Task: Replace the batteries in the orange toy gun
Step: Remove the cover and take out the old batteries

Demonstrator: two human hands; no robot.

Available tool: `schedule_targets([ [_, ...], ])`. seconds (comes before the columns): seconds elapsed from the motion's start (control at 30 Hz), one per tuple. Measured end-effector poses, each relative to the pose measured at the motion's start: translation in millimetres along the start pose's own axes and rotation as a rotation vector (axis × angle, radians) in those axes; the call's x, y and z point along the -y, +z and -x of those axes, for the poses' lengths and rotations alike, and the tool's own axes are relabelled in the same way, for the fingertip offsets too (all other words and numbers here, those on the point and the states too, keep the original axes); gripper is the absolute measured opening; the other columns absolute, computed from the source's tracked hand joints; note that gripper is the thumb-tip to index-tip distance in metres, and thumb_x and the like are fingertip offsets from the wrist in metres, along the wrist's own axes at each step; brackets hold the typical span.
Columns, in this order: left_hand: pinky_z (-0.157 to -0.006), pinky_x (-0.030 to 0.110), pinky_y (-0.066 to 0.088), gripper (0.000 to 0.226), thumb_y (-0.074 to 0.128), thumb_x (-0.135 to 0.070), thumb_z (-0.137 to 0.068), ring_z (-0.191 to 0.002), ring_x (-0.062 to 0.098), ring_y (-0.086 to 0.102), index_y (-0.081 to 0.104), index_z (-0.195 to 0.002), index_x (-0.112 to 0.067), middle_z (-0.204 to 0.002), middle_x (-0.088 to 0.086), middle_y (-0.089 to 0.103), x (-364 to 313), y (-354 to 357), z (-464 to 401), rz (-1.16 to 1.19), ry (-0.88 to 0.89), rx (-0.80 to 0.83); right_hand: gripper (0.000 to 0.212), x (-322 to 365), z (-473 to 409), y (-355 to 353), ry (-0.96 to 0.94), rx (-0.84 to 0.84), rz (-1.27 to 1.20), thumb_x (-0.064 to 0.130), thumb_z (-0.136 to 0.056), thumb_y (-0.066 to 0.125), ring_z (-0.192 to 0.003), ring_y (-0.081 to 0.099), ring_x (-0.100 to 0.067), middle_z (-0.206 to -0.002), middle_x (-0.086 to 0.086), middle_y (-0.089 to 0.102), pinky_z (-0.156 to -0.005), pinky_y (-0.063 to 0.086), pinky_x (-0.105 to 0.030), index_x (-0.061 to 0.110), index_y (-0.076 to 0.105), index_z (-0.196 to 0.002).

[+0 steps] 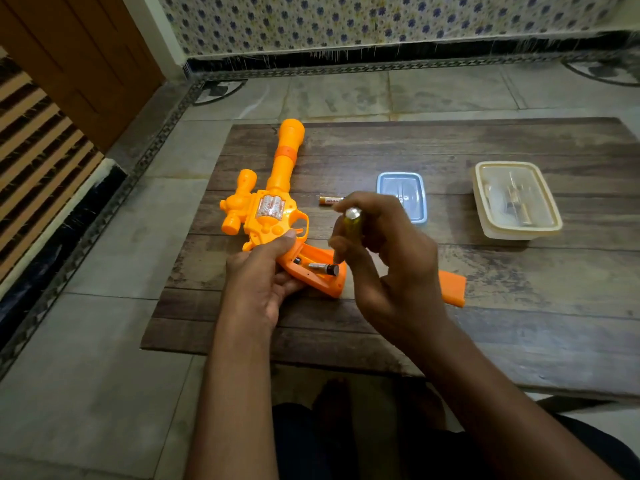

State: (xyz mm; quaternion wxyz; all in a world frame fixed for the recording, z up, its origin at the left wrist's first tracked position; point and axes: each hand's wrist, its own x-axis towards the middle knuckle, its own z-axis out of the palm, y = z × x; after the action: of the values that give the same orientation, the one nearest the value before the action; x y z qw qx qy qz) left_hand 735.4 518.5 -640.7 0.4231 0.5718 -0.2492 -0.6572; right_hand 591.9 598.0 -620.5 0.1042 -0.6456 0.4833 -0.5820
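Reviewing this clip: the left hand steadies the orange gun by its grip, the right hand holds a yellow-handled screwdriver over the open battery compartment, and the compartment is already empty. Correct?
Not quite: the head view shows one battery lying in the open compartment. The rest holds: left hand grips the orange gun, right hand holds the screwdriver.

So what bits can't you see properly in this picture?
- Screwdriver tip: hidden behind the right hand's fingers, head view.
- Orange cover piece: mostly behind the right hand.
- Loose battery: label too small to read.
- Clear lidded box: contents blurred by the lid.
- Toy gun grip: partly covered by the left hand.
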Motion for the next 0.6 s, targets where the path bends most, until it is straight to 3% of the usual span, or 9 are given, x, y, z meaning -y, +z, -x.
schedule_targets([
  [0.1, -0.05, 0.038, 0.063, 0.026, 0.074, -0.007, -0.093, -0.07, 0.022, 0.078, 0.066, -0.117, -0.009, -0.095, 0.014, 0.077, -0.3, -0.6, 0.9, 0.012, 0.007, 0.016, 0.029, -0.7, 0.7, 0.4, -0.061, 0.133, 0.141, -0.005, -0.091, 0.063, -0.087, 0.064, -0.021, -0.101, -0.007, 0.065, -0.08, 0.054, -0.026, -0.002, 0.062, -0.12],
  [0.23, -0.048, 0.036, 0.061, 0.021, 0.074, -0.007, -0.094, -0.06, 0.017, 0.077, 0.067, -0.114, -0.009, -0.085, 0.011, 0.075, -1.4, 0.6, 2.0, 0.006, 0.003, 0.013, 0.037, -9.8, 2.9, 0.9, 0.033, 0.378, 0.449, 0.019, -0.088, 0.066, -0.084, 0.064, -0.03, -0.11, -0.009, 0.063, -0.066, 0.057, -0.046, 0.009, 0.061, -0.123],
  [0.33, -0.051, 0.039, 0.063, 0.022, 0.072, -0.005, -0.094, -0.064, 0.02, 0.079, 0.066, -0.115, -0.009, -0.096, 0.016, 0.077, -2.0, 0.5, 2.1, 0.021, -0.006, 0.029, 0.028, -13.7, 2.6, 2.0, 0.128, 0.536, 0.558, 0.027, -0.093, 0.065, -0.09, 0.064, -0.029, -0.111, -0.003, 0.063, -0.069, 0.056, -0.045, 0.017, 0.063, -0.119],
  [0.43, -0.051, 0.04, 0.063, 0.027, 0.073, -0.006, -0.094, -0.065, 0.021, 0.079, 0.065, -0.119, -0.008, -0.1, 0.017, 0.077, -1.7, 0.7, 1.3, 0.018, -0.008, 0.025, 0.018, -17.3, 2.4, 3.2, 0.113, 0.489, 0.498, 0.015, -0.088, 0.065, -0.083, 0.064, -0.033, -0.1, -0.006, 0.066, -0.064, 0.056, -0.046, 0.013, 0.068, -0.105],
  [0.6, -0.051, 0.04, 0.064, 0.014, 0.073, -0.006, -0.094, -0.066, 0.021, 0.078, 0.066, -0.104, -0.011, -0.09, 0.013, 0.075, -1.7, 1.2, 0.6, 0.012, -0.01, 0.018, 0.013, -19.9, -5.9, 1.3, 0.121, 0.173, 0.414, 0.004, -0.079, 0.069, -0.07, 0.062, -0.031, -0.087, -0.01, 0.068, -0.058, 0.052, -0.042, 0.006, 0.069, -0.092],
])
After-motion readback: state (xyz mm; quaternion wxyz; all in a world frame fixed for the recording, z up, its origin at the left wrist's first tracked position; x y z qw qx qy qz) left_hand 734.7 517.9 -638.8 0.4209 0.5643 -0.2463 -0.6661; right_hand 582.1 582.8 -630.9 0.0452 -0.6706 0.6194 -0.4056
